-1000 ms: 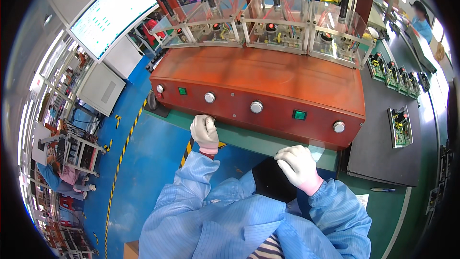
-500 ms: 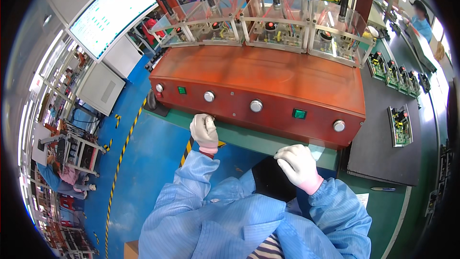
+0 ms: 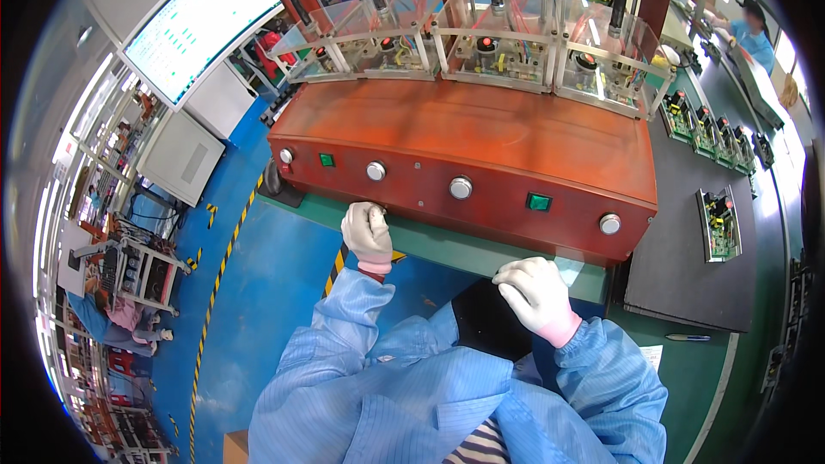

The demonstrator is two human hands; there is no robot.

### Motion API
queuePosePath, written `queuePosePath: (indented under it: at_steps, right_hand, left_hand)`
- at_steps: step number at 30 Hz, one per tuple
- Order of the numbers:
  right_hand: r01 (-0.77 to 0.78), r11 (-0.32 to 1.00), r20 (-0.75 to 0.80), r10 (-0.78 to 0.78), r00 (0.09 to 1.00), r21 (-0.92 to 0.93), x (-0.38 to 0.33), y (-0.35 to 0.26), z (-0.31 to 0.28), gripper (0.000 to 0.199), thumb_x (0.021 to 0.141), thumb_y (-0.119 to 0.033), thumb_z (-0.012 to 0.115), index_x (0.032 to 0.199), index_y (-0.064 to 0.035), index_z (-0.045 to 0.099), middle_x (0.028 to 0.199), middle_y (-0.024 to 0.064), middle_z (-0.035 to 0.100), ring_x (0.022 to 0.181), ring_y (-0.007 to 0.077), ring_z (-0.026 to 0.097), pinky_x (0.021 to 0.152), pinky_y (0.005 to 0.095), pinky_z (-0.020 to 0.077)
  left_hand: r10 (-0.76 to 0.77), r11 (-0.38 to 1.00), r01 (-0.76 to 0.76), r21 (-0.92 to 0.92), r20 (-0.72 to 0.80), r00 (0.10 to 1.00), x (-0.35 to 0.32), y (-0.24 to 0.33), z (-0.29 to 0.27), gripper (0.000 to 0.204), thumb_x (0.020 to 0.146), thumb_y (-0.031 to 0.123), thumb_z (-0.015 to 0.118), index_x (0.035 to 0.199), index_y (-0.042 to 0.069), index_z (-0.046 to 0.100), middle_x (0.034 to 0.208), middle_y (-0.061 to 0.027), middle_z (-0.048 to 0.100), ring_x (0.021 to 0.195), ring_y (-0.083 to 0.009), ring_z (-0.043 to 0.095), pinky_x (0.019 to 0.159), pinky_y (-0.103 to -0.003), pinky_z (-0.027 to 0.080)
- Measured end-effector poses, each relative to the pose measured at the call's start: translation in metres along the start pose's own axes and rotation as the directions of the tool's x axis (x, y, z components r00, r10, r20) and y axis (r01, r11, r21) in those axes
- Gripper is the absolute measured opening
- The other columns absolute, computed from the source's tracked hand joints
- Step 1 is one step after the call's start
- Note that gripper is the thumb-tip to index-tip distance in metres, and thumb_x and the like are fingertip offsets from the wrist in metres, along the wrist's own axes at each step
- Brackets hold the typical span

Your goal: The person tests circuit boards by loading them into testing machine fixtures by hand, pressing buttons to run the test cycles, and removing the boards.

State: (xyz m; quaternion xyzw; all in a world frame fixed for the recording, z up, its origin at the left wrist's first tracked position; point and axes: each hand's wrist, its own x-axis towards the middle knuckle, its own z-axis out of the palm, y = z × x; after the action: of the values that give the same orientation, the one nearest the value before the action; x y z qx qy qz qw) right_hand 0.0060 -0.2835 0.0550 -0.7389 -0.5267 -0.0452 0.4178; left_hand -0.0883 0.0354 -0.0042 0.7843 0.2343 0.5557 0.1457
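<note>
Leftmost, well away from both hands, a large flat screen [image 3: 202, 21] with pale rows of data leaned over a grey cabinet [image 3: 182, 157], and yellow-black hazard tape [image 3: 225, 251] ran along the blue floor.

Left hand [image 3: 368, 235], in a white glove with a pink cuff, rested at the lower front edge of the red-brown machine console [image 3: 464, 133]. Fingers curled loosely against that edge, holding nothing; whether they pressed anything could not be told. Just above the hand sat a silver round button [image 3: 375, 171]; further to its left, a small green square switch [image 3: 326, 159] and another silver button [image 3: 286, 155].

Between the two hands, up on the console front, a third silver button [image 3: 461, 187]. Beyond the console top stood clear plastic guard boxes [image 3: 481, 43] with red-capped fixtures inside and dark press rods coming down into them.

Right hand [image 3: 534, 293], same white glove, lay palm down with fingers bent but relaxed, fingertips on the green bench edge [image 3: 464, 249] just below the console. Grasping nothing. A black object [image 3: 485, 322] showed directly under the wrist, partly hidden by the blue sleeve [image 3: 601, 378]; kind not clear.

Above and right of that hand: a green lit square switch [image 3: 539, 201] and a fourth silver button [image 3: 610, 223].

Further right, a dark mat [image 3: 687, 279] carried a green circuit board [image 3: 718, 223]; more boards [image 3: 709, 120] lined up behind it. A pen [image 3: 687, 337] lay below the mat. Far right corner, another person in blue [image 3: 756, 34] worked at a separate bench.
</note>
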Motion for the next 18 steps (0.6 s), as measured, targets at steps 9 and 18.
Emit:
queuePosePath:
  at_steps: [9,18]
  right_hand:
    - [-0.004,1.0,0.003,0.004,1.0,0.005,-0.0011,0.0014,0.0014,0.012,0.097,-0.015,0.068,0.104,-0.0105,0.077,0.112,0.0028,0.076,0.101,0.0239,0.065,0.097,0.0355,0.0481]
    - [-0.014,1.0,0.015,0.015,1.0,-0.025,-0.0003,0.0003,0.0,0.012,0.097,-0.015,0.068,0.103,-0.0101,0.077,0.111,0.0029,0.075,0.102,0.024,0.065,0.096,0.0351,0.0482]
  left_hand:
    - [0.02,1.0,-0.02,0.024,-0.017,1.0,0.0002,0.0004,0.0006,0.016,0.095,0.018,0.057,0.088,0.005,0.063,0.08,-0.0092,0.067,0.07,-0.0295,0.057,0.072,-0.039,0.047]
    - [-0.027,1.0,0.027,-0.011,-0.015,1.0,0.0003,0.0042,0.0015,0.01,0.091,0.016,0.06,0.085,0.008,0.062,0.08,-0.007,0.066,0.071,-0.0311,0.055,0.075,-0.04,0.047]
